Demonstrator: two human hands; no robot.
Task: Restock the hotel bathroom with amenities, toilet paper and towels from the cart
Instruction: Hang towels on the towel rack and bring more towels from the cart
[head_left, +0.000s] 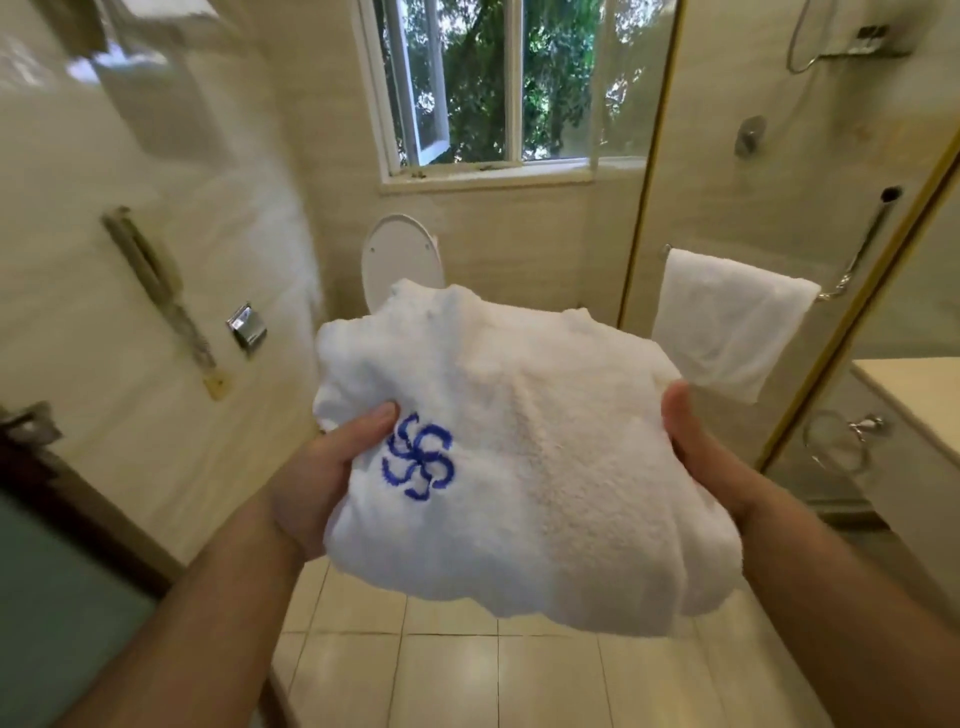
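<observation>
A folded white towel (524, 457) with a blue embroidered emblem fills the middle of the head view, held up in front of me. My left hand (322, 478) grips its left edge, thumb on top beside the emblem. My right hand (701, 457) grips the right edge, thumb over the fold. The fingers of both hands are hidden under the cloth. Another white towel (727, 322) hangs over a chrome rail on the glass shower screen at the right.
A toilet with its lid (400, 260) raised stands straight ahead under an open window (483, 88). A toilet paper holder (247, 325) and a wall phone (156, 280) are on the left wall. A counter edge (914, 384) and towel ring (836, 441) are at the right. A dark door edge is at the lower left.
</observation>
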